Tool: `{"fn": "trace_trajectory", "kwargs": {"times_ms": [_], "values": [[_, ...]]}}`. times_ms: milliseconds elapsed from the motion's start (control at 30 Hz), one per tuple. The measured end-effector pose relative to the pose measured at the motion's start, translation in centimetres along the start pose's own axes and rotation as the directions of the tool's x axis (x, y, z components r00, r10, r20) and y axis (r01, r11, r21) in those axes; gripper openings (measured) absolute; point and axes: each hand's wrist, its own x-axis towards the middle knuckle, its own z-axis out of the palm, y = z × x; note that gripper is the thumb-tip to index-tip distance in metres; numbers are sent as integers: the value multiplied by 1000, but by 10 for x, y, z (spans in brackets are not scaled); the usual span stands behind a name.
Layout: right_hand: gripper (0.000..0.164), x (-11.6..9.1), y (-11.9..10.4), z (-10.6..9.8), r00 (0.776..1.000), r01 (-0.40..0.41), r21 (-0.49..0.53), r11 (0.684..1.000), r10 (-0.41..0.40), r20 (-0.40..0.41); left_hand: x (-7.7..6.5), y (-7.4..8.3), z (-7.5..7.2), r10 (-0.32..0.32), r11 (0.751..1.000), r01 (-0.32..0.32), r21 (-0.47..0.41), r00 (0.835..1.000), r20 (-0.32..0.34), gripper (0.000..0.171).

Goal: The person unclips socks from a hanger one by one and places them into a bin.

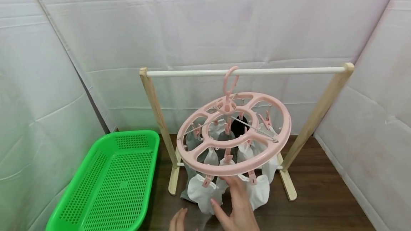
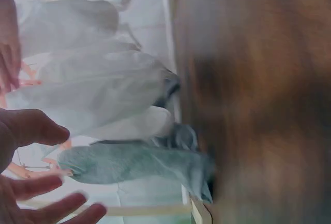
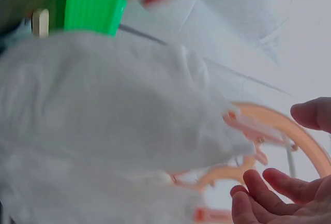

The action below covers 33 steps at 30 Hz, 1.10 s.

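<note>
Where your right hand point(image 1: 239, 208) is: under the front rim of the round pink hanger point(image 1: 229, 169), thumb and fingers apart and nothing gripped; whether a fingertip touches the rim or a clip, you cannot tell.
Your left hand point(image 1: 177, 221): low at the bottom edge of the head view, mostly cut off; your left wrist view has its thumb and fingers spread wide, with nothing between them, near the hanging socks.
Pink hanger: hooked over the white bar point(image 1: 289, 71), its ring tilted, the side nearer you lower.
Front left: a white sock point(image 1: 200, 193) hangs from a pink clip point(image 1: 208, 181) just beside your right thumb.
Front right: another white sock point(image 1: 261, 191) hangs from its own clip, just beyond your right hand on that side.
Farther in: more white pieces hang under the ring, with a black piece point(image 1: 237, 128) toward the back; a grey sock point(image 2: 129, 164) hangs on the left side.
Rack: two wooden uprights point(image 1: 316, 117) carry the bar, their feet on the dark wooden table point(image 1: 324, 199).
Green basket point(image 1: 128, 133): left of the rack, well apart from your right hand.
Around you: white fabric walls point(image 1: 208, 27) behind and on both sides.
</note>
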Motion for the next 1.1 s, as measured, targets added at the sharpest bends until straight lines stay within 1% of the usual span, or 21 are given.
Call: {"fn": "trace_trajectory", "kwargs": {"times_ms": [67, 100, 133, 167, 200, 233, 267, 333, 367, 400, 433, 467, 533, 567, 633, 667, 700, 800, 933, 1033, 1100], "values": [[57, 0, -2, 3, 1000, -11, 15, 1000, 11, 23, 7, 7, -3, 9, 997, -11, -74, 999, -32, 68], [60, 1, -4, 5, 999, -26, 25, 999, 25, 31, 11, 11, -5, -11, 992, 8, -124, 1000, -24, 73], [63, 1, -5, 7, 998, -52, 40, 998, 51, 38, 15, 16, -7, -62, 983, 64, -173, 998, 14, 78], [66, 2, -6, 9, 996, -81, 53, 995, 79, 41, 19, 22, -11, -115, 967, 126, -223, 991, 64, 83], [70, 3, -8, 10, 991, -127, 65, 990, 124, 48, 24, 28, -13, -170, 945, 197, -260, 978, 120, 86], [72, 5, -9, 11, 983, -176, 81, 981, 172, 56, 31, 37, -17, -223, 916, 267, -299, 959, 174, 92], [73, 7, -10, 12, 972, -231, 100, 968, 226, 67, 36, 41, -19, -255, 883, 322, -341, 940, 225, 94], [66, 13, -12, 13, 942, -334, 148, 931, 324, 84, 44, 47, -19, -289, 821, 403, -406, 904, 314, 95], [60, 15, -12, 13, 926, -377, 178, 909, 366, 94, 48, 47, -18, -289, 794, 423, -437, 894, 342, 95], [52, 18, -13, 12, 908, -419, 213, 883, 406, 105, 50, 46, -16, -272, 776, 421, -470, 895, 354, 94], [44, 20, -14, 12, 895, -446, 242, 861, 432, 112, 51, 44, -13, -244, 755, 403, -517, 905, 350, 90], [36, 22, -14, 11, 882, -471, 266, 841, 457, 117, 51, 42, -10, -212, 741, 377, -555, 917, 339, 82], [24, 24, -16, 10, 861, -505, 315, 803, 494, 122, 51, 40, -6, -190, 725, 351, -593, 929, 318, 61], [20, 24, -17, 10, 851, -520, 338, 785, 509, 127, 51, 39, -5, -184, 727, 334, -600, 936, 299, 49], [16, 25, -17, 11, 851, -518, 369, 772, 510, 128, 50, 41, -3, -204, 747, 322, -582, 944, 261, 29], [16, 25, -17, 11, 851, -515, 395, 760, 509, 131, 50, 42, -4, -228, 764, 331, -554, 941, 248, 21], [16, 25, -17, 12, 854, -507, 423, 751, 502, 133, 50, 45, -4, -255, 773, 344, -533, 938, 236, 17], [17, 26, -14, 13, 882, -452, 499, 739, 453, 128, 48, 48, -4, -277, 800, 326, -503, 945, 173, 15], [14, 28, -12, 15, 926, -363, 530, 767, 358, 117, 46, 47, -5, -235, 847, 245, -472, 969, 82, 19], [17, 30, -8, 15, 951, -297, 551, 780, 291, 101, 45, 45, -9, -220, 882, 227, -413, 973, 65, 22], [21, 31, -5, 15, 957, -276, 593, 756, 275, 95, 45, 44, -11, -226, 892, 240, -384, 971, 81, 23]]}}
